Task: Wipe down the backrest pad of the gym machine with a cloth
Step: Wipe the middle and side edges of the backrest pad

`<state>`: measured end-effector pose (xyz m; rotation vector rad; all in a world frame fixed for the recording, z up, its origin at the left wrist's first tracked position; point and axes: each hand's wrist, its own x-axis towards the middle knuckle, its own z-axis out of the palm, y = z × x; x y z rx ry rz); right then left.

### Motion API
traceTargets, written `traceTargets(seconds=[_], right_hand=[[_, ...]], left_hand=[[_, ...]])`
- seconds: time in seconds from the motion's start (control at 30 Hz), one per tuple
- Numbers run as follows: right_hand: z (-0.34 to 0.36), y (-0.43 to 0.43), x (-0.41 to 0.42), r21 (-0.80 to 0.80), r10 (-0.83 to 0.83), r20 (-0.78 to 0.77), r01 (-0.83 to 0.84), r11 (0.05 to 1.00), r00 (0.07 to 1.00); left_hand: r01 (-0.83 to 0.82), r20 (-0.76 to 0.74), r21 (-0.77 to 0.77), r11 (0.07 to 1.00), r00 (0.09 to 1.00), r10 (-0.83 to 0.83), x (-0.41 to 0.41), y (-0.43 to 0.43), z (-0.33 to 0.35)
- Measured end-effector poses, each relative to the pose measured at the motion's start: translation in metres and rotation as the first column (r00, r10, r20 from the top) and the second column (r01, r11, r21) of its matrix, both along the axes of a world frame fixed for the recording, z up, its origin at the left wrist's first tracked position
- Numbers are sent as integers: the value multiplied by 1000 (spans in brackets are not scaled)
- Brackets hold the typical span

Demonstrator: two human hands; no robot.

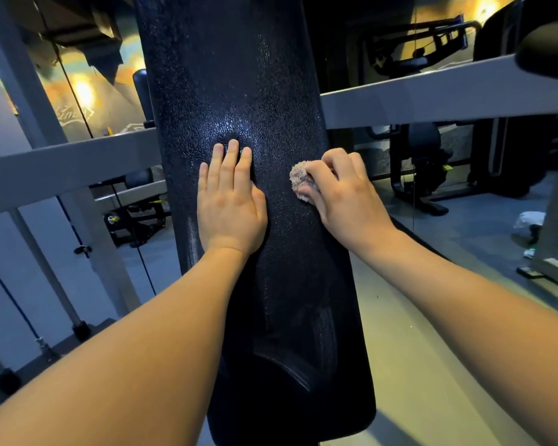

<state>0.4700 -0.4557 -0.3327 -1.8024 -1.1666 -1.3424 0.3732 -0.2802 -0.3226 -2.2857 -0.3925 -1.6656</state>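
head view: left hand (231, 201), fingers flat, steadies the pad (239, 75); right hand (339, 191) fingers curl round a cloth (298, 180), pressing it on for wiping.

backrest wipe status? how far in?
Mid-wipe. Done: unclear; a glossy patch above the fingertips of the left hand could be dampness or just light. In hand: the right hand presses a bunched cloth on the backrest pad near its right edge at mid-height, and the left hand lies flat on the pad, bracing. Left: top and bottom stretches show no clear wipe marks, so probably most of the pad.
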Motion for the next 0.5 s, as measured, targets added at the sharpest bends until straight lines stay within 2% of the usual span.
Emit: traceTargets(seconds=[0.23, 0.33, 0.5], right_hand=[[62, 29, 22, 187, 32, -127, -8, 982, 991], [38, 31, 19, 210, 27, -119, -1, 978, 993], [-28, 9, 2, 186, 104, -99, -84, 979, 990]], left_hand=[[-4, -21, -10, 1000, 1000, 3, -1, -1, 0], [-20, -39, -10, 1000, 999, 19, -1, -2, 1], [-52, -89, -48, 998, 995, 47, -2, -7, 2]])
